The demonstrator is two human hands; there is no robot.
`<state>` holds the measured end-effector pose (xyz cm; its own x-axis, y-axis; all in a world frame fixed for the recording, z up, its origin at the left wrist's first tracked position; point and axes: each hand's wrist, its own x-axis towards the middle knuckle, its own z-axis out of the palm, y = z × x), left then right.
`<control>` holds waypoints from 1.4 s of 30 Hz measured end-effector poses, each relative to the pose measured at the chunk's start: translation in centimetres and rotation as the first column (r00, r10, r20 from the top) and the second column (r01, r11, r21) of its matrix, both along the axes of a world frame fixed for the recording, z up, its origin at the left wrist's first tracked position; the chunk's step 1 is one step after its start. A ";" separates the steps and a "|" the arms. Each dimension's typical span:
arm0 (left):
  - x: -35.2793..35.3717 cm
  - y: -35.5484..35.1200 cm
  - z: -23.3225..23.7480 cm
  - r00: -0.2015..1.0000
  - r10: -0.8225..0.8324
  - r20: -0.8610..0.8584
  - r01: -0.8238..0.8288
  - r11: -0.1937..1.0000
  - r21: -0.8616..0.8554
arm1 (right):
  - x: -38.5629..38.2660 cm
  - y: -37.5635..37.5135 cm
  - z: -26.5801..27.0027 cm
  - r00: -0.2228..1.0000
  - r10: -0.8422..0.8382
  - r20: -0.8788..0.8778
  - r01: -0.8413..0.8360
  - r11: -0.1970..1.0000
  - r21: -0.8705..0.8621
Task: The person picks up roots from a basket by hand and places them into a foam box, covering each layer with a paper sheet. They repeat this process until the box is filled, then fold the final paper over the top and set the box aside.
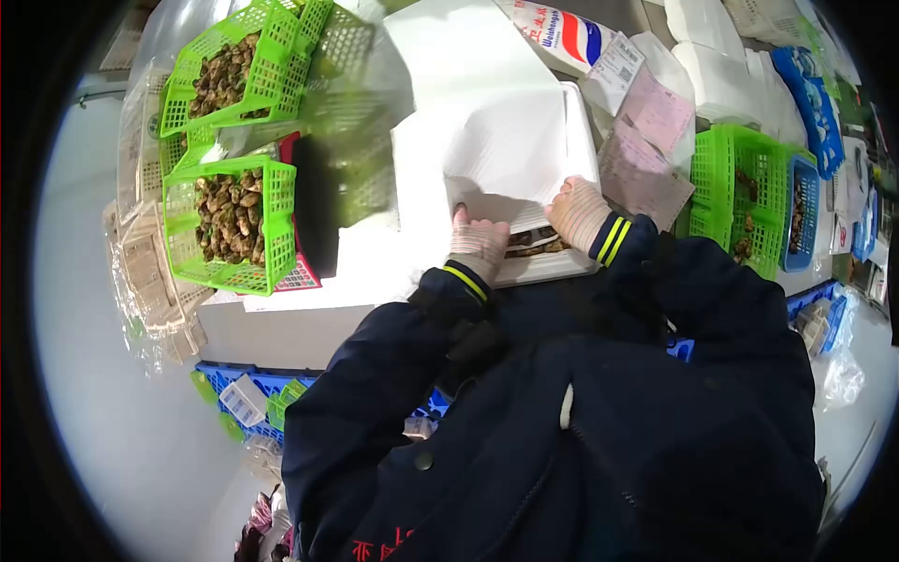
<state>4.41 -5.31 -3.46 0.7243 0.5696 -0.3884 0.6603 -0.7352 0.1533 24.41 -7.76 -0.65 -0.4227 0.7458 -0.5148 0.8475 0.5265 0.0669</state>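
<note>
- Pinching the near edge of a white sheet point(506, 150), the fingers of the left hand point(478, 240) and right hand point(577, 212) are curled, set apart at its two sides.
- The sheet lies at the centre of the frame, bowed over a white box point(543, 273); brown-and-white pieces point(536, 245) show in the gap between the hands.
- It looks light, thin and floppy, easily creased or torn, so its near corners seem the best hold. The box looks light, stiff and dentable; its rim should suit gripping.
- Around it, the desk point(267, 330) carries pink slips point(659, 117) and a printed bag point(554, 33) to the upper right.
- Green baskets point(279, 225) of brown lumps point(229, 217) stand upper left; another green basket point(763, 173) and a blue basket point(806, 178) stand right.
- Pale floor point(89, 253) fills the left.
</note>
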 end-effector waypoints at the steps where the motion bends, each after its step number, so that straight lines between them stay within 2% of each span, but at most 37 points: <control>1: -0.6 -0.1 0.0 1.000 -0.008 0.004 0.008 1.000 -0.002 | 0.2 -0.2 -0.3 1.000 0.026 0.012 -0.026 1.000 0.015; 3: -1.5 0.2 -0.3 0.971 -0.047 0.236 0.035 0.998 0.058 | 0.1 -0.3 -0.9 1.000 0.006 -0.009 -0.006 1.000 0.017; 4: -1.7 0.1 -0.5 0.975 -0.082 0.209 0.051 0.987 0.150 | 0.0 -0.3 -0.5 0.999 -0.037 -0.040 0.037 0.999 -0.005; 5: -2.0 0.0 -0.5 0.985 -0.114 0.130 0.092 0.982 0.163 | -0.2 -0.2 -0.2 0.996 -0.078 -0.042 0.077 0.997 -0.015; 6: -2.2 -0.5 -0.6 0.996 -0.060 0.063 0.052 0.992 0.114 | -0.3 0.4 0.8 0.978 -0.169 -0.120 0.147 0.974 -0.175; 7: -4.3 -1.2 -5.1 0.973 0.003 0.232 -0.028 0.994 0.105 | -0.2 -0.2 -0.5 0.989 -0.096 -0.109 0.086 0.992 -0.087; 8: -4.9 -1.4 -7.9 0.951 0.042 0.308 -0.084 0.989 0.124 | 0.0 -0.6 -1.0 0.992 -0.076 -0.096 0.071 0.996 -0.054; 9: -1.1 0.2 1.7 0.999 -0.038 0.016 0.038 0.999 -0.007 | 0.3 -0.8 -0.5 0.964 -0.213 -0.158 0.200 0.975 -0.094; 10: -0.8 0.3 2.3 0.999 -0.001 0.034 0.001 1.000 -0.003 | 0.0 -0.5 -1.0 0.992 0.008 -0.124 -0.020 0.996 -0.092; 11: -3.0 -0.5 -3.4 0.961 0.013 0.275 -0.052 0.990 0.133 | -0.1 -1.0 -1.7 0.990 -0.091 -0.109 0.087 0.996 -0.034; 12: -0.8 0.3 1.6 0.996 -0.070 0.064 0.060 0.988 0.141 | -0.2 -1.5 -4.3 0.969 -0.125 -0.212 0.135 0.990 0.032; 13: -1.7 0.2 0.3 0.991 -0.097 0.093 0.077 0.977 0.199 | -1.0 -2.2 -6.7 0.999 -0.005 -0.032 0.013 0.965 0.261; 14: -1.5 0.4 0.3 0.993 -0.111 0.027 0.103 0.975 0.199 | -0.9 -1.7 -5.9 0.981 -0.067 -0.179 0.086 0.992 0.098; 15: -1.2 0.5 0.4 0.992 -0.119 -0.046 0.126 0.971 0.201 | -0.7 -1.9 -4.8 0.990 -0.039 -0.136 0.061 0.985 0.161; 17: -1.7 0.8 0.2 0.987 -0.160 -0.031 0.163 0.966 0.198 | -0.6 -1.8 -4.2 0.977 -0.071 -0.201 0.084 0.995 0.054; 18: -1.8 0.9 0.2 0.984 -0.177 -0.017 0.177 0.967 0.183 | -0.2 -2.0 -3.6 0.946 -0.052 -0.319 0.123 0.971 0.206; 19: -1.7 1.0 0.6 0.982 -0.186 -0.046 0.191 0.969 0.157 | 1.2 -2.2 0.5 0.846 -0.142 -0.514 0.221 0.971 0.096; 20: -1.4 1.1 1.3 0.985 -0.163 -0.062 0.170 0.977 0.127 | 3.6 -2.9 2.9 0.695 -0.240 -0.678 0.367 0.929 0.047; 21: -1.0 1.1 2.0 0.987 -0.140 -0.079 0.147 0.985 0.095 | 6.2 -3.5 6.7 0.662 -0.531 -0.529 0.558 0.820 -0.126; 22: -0.8 0.9 2.4 0.986 -0.150 -0.078 0.157 0.983 0.092 | 10.1 -6.2 6.0 0.498 -0.322 -0.805 0.699 0.699 0.153; 23: -0.7 0.9 2.7 0.985 -0.154 -0.073 0.159 0.984 0.079 | 13.9 -7.6 6.4 0.638 -0.522 -0.566 0.759 0.550 0.349; 24: -0.6 0.9 3.1 0.985 -0.158 -0.071 0.163 0.984 0.069 | 18.7 -9.9 4.9 0.354 -0.643 -0.679 0.933 0.299 0.203; 25: -0.4 0.9 3.6 0.983 -0.168 -0.070 0.173 0.982 0.075 | 22.5 -11.7 5.9 0.174 -0.780 -0.602 0.983 0.098 0.156; 26: -0.1 0.7 3.9 0.985 -0.173 -0.012 0.174 0.981 0.091 | 25.6 -12.6 5.7 0.069 -0.870 -0.488 0.979 -0.034 0.199; 27: 0.4 0.3 4.1 0.984 -0.175 0.045 0.169 0.980 0.109 | 27.6 -13.0 5.6 0.007 -0.986 -0.169 0.963 -0.039 0.265; 28: 0.9 0.1 4.5 0.961 -0.210 0.178 0.196 0.976 0.096 | 29.6 -13.7 4.7 0.081 -0.993 -0.091 0.976 0.060 0.211; 29: 1.4 -0.2 5.0 0.963 -0.213 0.165 0.199 0.975 0.099 | 30.8 -14.9 3.6 0.078 -0.992 -0.098 0.978 0.057 0.199; 31: 4.1 -1.2 6.5 0.873 -0.261 0.413 0.268 0.963 0.042 | 32.6 -15.6 2.9 -0.088 -0.985 -0.148 0.975 -0.115 0.190; 32: 5.4 -1.7 7.4 0.861 -0.255 0.439 0.289 0.957 -0.012 | 33.1 -16.1 2.1 -0.147 -0.989 -0.017 0.978 -0.148 0.147; 33: 6.2 -2.2 7.5 0.850 -0.241 0.468 0.301 0.952 -0.056 | 33.4 -16.7 1.0 -0.158 -0.987 -0.018 0.977 -0.159 0.144; 35: 8.4 -3.3 8.7 0.838 -0.264 0.477 0.349 0.932 -0.097 | 34.1 -17.0 -0.5 -0.096 -0.969 0.229 0.990 -0.068 0.127; 36: 9.5 -3.3 9.5 0.839 -0.261 0.477 0.342 0.935 -0.091 | 34.2 -16.7 -0.2 -0.089 -0.971 0.223 0.990 -0.061 0.128; 38: 11.2 -3.4 11.1 0.874 -0.165 0.456 0.330 0.892 -0.310 | 32.5 -16.9 2.1 -0.235 -0.952 -0.197 0.972 -0.231 -0.043; 39: 11.9 -3.5 10.6 0.875 -0.166 0.455 0.330 0.891 -0.310 | 31.2 -17.2 3.7 -0.322 -0.865 -0.385 0.946 -0.286 -0.150; 40: 12.5 -3.7 9.7 0.862 0.057 0.504 0.232 0.838 -0.493 | 29.1 -16.8 6.0 -0.403 -0.725 -0.558 0.906 -0.231 -0.355; 41: 13.2 -3.9 9.3 0.819 0.281 0.500 0.153 0.733 -0.663 | 26.3 -15.9 8.1 -0.503 -0.542 -0.673 0.840 -0.123 -0.528; 42: 14.6 -4.1 9.5 0.821 0.276 0.500 0.157 0.732 -0.663 | 23.8 -15.0 8.8 -0.655 -0.399 -0.641 0.710 -0.038 -0.703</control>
<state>19.00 -9.37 6.01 0.8974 0.3753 -0.2319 0.3422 -0.2604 0.9028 48.18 -22.72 8.16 0.6750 0.6120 -0.4121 -0.1643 -0.4198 -0.8926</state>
